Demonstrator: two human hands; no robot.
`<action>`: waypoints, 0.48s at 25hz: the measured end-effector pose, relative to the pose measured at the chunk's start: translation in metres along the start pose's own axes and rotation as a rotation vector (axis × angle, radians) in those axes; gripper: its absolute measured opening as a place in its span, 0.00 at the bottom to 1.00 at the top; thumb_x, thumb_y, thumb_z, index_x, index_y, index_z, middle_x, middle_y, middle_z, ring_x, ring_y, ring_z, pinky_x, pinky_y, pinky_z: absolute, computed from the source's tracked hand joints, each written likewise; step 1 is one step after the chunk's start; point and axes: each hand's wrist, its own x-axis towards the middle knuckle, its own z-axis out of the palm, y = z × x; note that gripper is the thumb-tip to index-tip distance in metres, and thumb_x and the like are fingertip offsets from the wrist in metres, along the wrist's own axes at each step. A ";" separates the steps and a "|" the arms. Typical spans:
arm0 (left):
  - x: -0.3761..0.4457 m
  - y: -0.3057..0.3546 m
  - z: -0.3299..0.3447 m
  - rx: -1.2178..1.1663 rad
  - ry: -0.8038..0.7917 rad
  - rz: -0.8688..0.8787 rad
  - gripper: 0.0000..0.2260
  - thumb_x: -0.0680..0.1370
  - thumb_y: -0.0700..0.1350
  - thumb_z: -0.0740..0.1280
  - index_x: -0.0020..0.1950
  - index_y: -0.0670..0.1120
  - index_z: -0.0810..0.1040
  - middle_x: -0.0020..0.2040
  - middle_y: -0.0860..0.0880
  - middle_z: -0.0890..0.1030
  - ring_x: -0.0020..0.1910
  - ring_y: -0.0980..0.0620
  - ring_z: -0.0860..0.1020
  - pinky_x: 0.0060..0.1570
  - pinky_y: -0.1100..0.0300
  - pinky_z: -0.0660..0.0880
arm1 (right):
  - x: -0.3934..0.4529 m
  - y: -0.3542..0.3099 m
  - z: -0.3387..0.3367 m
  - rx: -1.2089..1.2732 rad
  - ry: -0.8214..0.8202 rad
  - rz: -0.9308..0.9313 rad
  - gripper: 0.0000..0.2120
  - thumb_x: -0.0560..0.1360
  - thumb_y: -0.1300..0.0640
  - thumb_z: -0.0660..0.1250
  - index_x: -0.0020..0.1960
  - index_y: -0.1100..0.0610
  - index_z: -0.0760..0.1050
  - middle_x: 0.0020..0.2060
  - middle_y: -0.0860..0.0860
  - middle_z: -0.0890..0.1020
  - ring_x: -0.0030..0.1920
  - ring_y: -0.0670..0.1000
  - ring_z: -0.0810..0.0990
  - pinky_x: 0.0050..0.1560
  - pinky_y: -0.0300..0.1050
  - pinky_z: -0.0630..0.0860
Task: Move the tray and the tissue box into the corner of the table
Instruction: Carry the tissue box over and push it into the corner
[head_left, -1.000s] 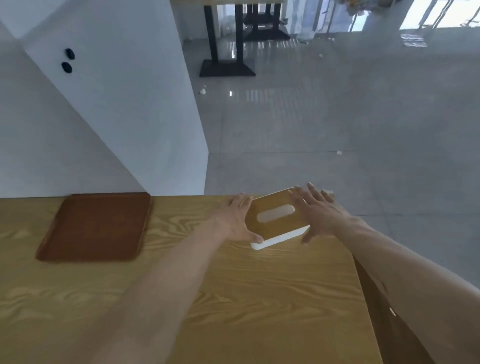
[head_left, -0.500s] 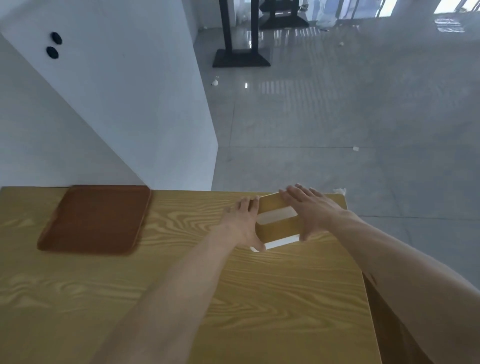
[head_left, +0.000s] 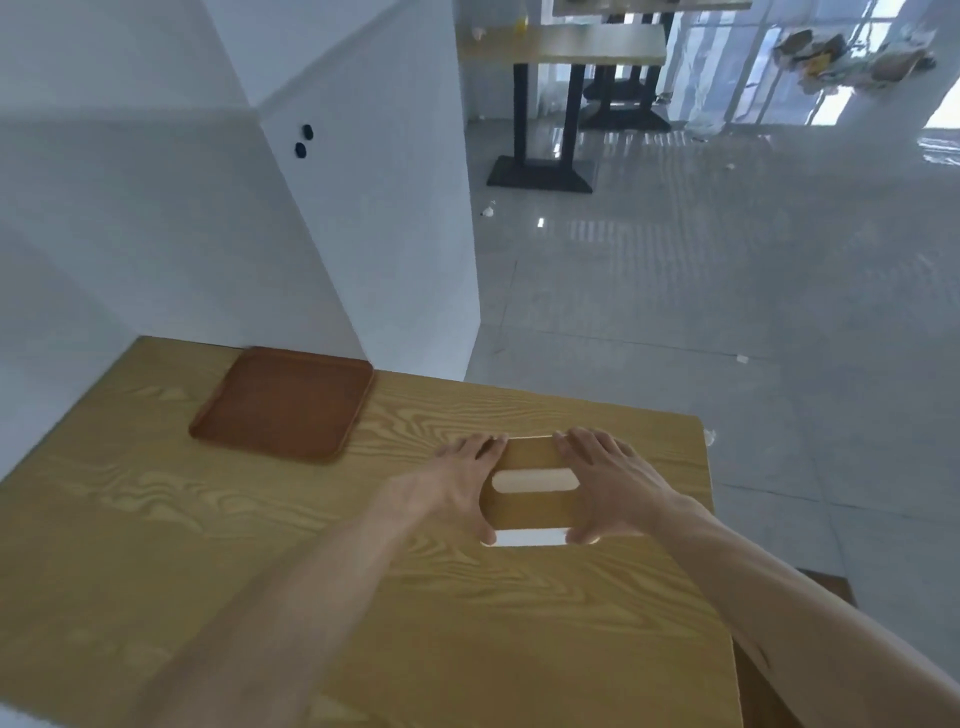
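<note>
A tissue box (head_left: 530, 506) with a wooden lid, an oval slot and a white base rests on the wooden table (head_left: 260, 561), a little in from the far right corner. My left hand (head_left: 457, 491) clasps its left side and my right hand (head_left: 610, 488) clasps its right side, fingers over the lid and thumbs at the near edge. A flat brown tray (head_left: 285, 405) lies to the left, against the white wall at the table's far edge, with nothing on it.
A white wall and pillar (head_left: 363, 208) border the table's far left side. The table's right edge drops to a grey tiled floor (head_left: 727, 312). Another table on a black pedestal (head_left: 545, 104) stands farther back.
The tissue box, tilted and near the far right corner a second ago, now lies flat and squarer to the edges, farther from the corner, both hands still on it. The view has lifted.
</note>
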 end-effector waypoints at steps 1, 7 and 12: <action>-0.015 -0.011 0.002 -0.012 -0.001 -0.014 0.62 0.60 0.66 0.76 0.79 0.55 0.35 0.82 0.52 0.43 0.80 0.43 0.45 0.77 0.45 0.47 | 0.000 -0.014 -0.002 -0.001 0.010 -0.032 0.63 0.57 0.30 0.71 0.79 0.54 0.42 0.77 0.54 0.54 0.76 0.57 0.50 0.76 0.54 0.52; -0.107 -0.080 0.024 -0.016 0.054 -0.111 0.62 0.62 0.65 0.76 0.80 0.53 0.35 0.82 0.48 0.44 0.80 0.42 0.48 0.76 0.46 0.49 | 0.015 -0.119 0.001 0.000 0.040 -0.170 0.62 0.57 0.29 0.69 0.79 0.54 0.43 0.75 0.53 0.56 0.74 0.56 0.53 0.74 0.55 0.57; -0.201 -0.156 0.062 -0.050 0.109 -0.193 0.61 0.62 0.67 0.74 0.79 0.53 0.35 0.82 0.48 0.45 0.80 0.43 0.48 0.77 0.46 0.48 | 0.034 -0.231 0.010 -0.029 0.040 -0.273 0.61 0.57 0.28 0.69 0.78 0.52 0.42 0.76 0.52 0.53 0.75 0.55 0.50 0.74 0.54 0.55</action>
